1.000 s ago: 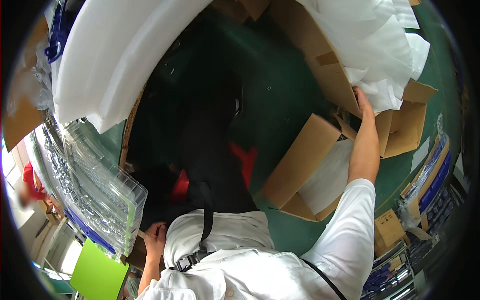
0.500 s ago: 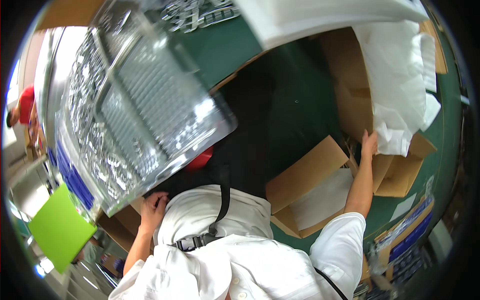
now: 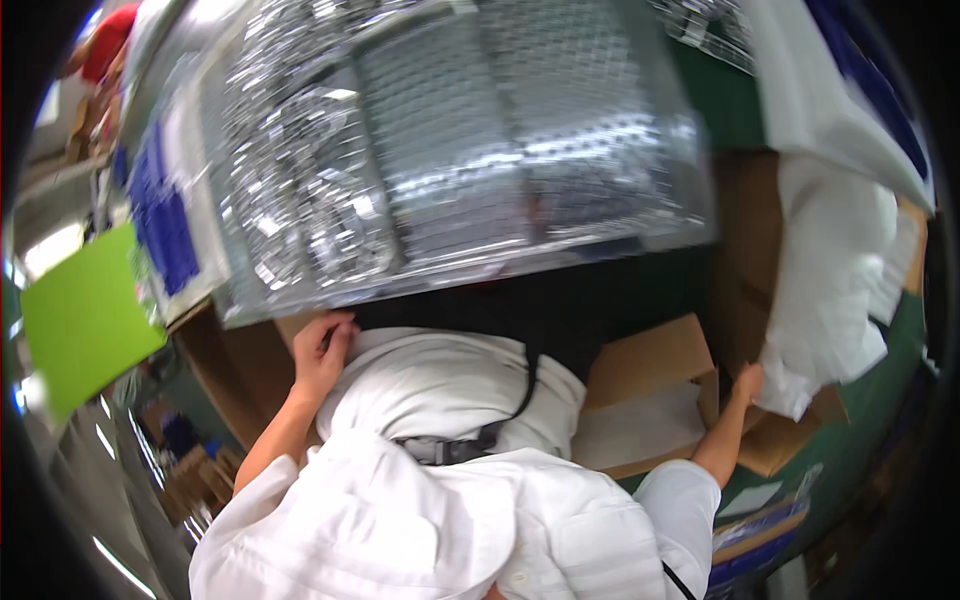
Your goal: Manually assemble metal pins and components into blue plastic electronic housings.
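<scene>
My right hand (image 3: 748,382) is closed at the lower edge of a tall brown cardboard box wall (image 3: 742,260). A white foam sheet (image 3: 825,290) hangs over that wall, right beside the fingers. My left hand (image 3: 325,350) has its fingers curled, close to the near edge of a large clear plastic tray (image 3: 480,275). Whatever lies inside that hand is hidden. The tray has long compartments. Shiny metal parts (image 3: 300,190) fill its left part, and blur hides what is in the others.
An open cardboard box (image 3: 650,365) with a white sheet inside lies left of my right hand. Blue pieces (image 3: 165,215) and a bright green panel (image 3: 90,310) are at the left. More shiny metal parts (image 3: 710,30) lie on the green surface at the far right. A person in red (image 3: 105,45) stands far left.
The view has swung, so the clear tray now spans the upper middle and looks more level. My right hand appears lower in view, still at the box wall. My left hand stays curled.
</scene>
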`<state>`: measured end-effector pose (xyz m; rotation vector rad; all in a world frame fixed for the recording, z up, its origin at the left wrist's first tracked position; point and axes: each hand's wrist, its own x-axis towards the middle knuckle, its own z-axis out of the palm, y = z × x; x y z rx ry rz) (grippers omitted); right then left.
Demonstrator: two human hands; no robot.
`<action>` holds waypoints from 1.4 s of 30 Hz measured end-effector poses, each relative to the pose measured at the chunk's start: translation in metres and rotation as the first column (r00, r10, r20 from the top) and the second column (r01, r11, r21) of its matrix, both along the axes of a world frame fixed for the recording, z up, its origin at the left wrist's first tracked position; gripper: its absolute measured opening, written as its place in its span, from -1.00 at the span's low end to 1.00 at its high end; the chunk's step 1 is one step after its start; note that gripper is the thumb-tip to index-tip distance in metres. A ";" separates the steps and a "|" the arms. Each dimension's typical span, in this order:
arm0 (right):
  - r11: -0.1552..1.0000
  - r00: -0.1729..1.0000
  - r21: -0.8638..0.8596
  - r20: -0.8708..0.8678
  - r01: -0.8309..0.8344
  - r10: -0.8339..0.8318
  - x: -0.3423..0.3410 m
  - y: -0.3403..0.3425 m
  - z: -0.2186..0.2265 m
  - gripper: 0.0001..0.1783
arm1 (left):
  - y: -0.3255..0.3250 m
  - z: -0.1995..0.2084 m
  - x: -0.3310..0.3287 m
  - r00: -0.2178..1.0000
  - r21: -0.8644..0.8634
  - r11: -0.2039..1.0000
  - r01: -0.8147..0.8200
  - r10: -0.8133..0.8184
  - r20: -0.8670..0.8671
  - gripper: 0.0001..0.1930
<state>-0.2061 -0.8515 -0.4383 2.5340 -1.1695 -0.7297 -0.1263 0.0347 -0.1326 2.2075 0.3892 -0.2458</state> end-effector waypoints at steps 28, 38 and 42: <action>-0.287 -0.257 -0.037 0.562 -0.957 0.786 0.298 0.730 0.429 -0.65 | 0.193 -0.283 -0.338 0.455 0.623 0.465 -0.629 0.870 -0.191 -0.49; -0.015 0.009 0.032 0.636 -0.999 0.771 0.313 0.737 0.427 -0.57 | 0.190 -0.310 -0.242 0.643 0.585 0.576 -0.571 0.757 -0.119 -0.55; 0.003 0.018 0.024 0.648 -1.000 0.762 0.313 0.749 0.424 -0.68 | 0.183 -0.338 -0.267 0.729 0.532 0.634 -0.561 0.683 -0.045 -0.63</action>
